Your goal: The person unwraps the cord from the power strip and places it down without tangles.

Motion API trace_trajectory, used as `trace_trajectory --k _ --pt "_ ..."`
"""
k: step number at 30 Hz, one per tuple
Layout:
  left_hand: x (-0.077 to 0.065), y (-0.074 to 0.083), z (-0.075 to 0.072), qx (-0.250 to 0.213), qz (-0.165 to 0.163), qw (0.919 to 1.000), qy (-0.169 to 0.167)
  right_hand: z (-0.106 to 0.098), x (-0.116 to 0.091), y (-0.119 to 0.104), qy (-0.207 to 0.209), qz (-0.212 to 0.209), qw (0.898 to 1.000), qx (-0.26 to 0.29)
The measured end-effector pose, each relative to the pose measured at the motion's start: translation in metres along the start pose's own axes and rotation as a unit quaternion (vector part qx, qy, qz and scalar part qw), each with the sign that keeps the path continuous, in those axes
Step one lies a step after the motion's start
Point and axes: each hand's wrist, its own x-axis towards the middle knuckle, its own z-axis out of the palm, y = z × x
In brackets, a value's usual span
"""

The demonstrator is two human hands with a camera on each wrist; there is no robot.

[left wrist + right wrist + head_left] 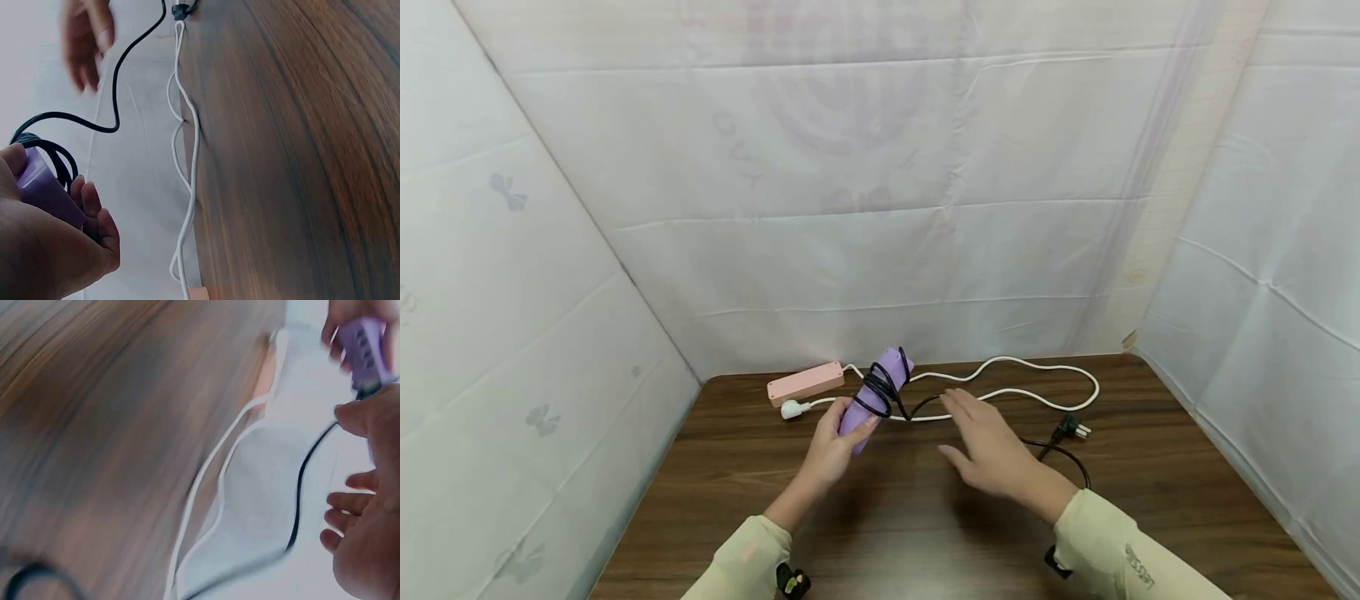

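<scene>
My left hand [829,452] grips the lower end of a purple power strip [852,419], held tilted above the table. Several turns of its black cord [882,388] are wound round the strip's middle. Sockets show on the strip's face in the right wrist view. To the right, my right hand [988,442] is raised with fingers extended and thumb apart, holding nothing. The loose length of black cord [299,494] runs past that hand's thumb and fingers. It leads to a black plug [1064,428] lying on the table at the right.
A pink power strip [806,384] lies at the table's back left. Its white cord [1037,364] loops along the back edge, ending in a white plug [792,409]. White sheeting [820,258] hangs behind and on both sides of the brown wooden table [715,492].
</scene>
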Motion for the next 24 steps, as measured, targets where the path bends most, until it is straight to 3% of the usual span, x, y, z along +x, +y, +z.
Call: trace_trajectory --k 4,8,15,20,24 --pt "-0.004 0.002 0.003 0.005 0.003 0.9999 -0.011 0.007 0.018 -0.027 0.030 -0.051 0.998 0.030" --pt "-0.007 0.003 0.004 0.011 0.009 0.9997 -0.020 0.011 0.029 -0.042 0.085 -0.086 0.992 0.046" --pt "-0.008 0.002 0.005 0.043 0.021 0.9988 -0.006 0.003 0.033 -0.038 0.134 -0.077 0.988 0.028" --pt "-0.008 0.001 0.005 0.040 0.010 0.9990 -0.016 -0.008 0.038 -0.029 0.174 -0.073 0.982 0.018" --pt "-0.007 0.001 0.006 0.034 0.008 0.9990 -0.030 -0.014 0.044 -0.023 0.201 -0.041 0.979 0.015"
